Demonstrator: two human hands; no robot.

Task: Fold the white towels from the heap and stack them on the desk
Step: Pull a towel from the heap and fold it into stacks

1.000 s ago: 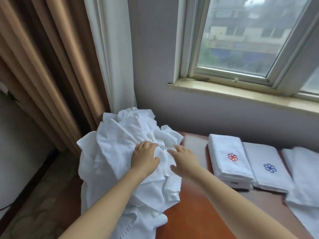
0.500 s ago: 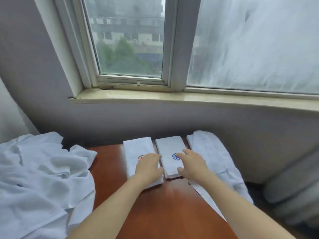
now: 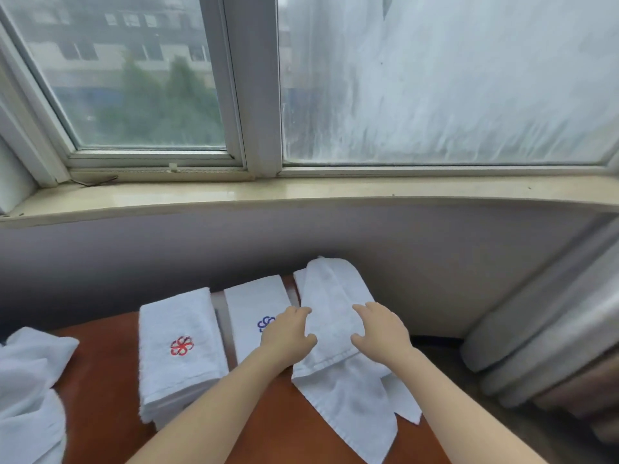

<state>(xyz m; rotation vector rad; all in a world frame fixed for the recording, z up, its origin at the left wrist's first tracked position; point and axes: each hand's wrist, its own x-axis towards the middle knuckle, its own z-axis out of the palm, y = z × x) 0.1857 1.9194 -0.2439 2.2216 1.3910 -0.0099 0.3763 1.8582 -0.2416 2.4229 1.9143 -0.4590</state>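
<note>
A stack of folded white towels with a red emblem (image 3: 182,349) sits on the brown desk (image 3: 107,380). Beside it lies a folded towel with a blue emblem (image 3: 256,316). To the right, a loosely laid white towel (image 3: 335,309) drapes toward the desk's near edge. My left hand (image 3: 288,333) rests at this towel's left edge, partly over the blue emblem, fingers loosely bent. My right hand (image 3: 380,326) hovers at the towel's right side, fingers relaxed and spread. Part of the white towel heap (image 3: 30,383) shows at the far left.
A grey wall and a stone windowsill (image 3: 301,192) rise right behind the desk. Grey curtain folds (image 3: 549,346) hang to the right of the desk. The desk's right edge lies under the draped towel.
My view and both hands swung right, from the heap across the folded stacks to the loose towel at the desk's right end. The heap slid to the far left.
</note>
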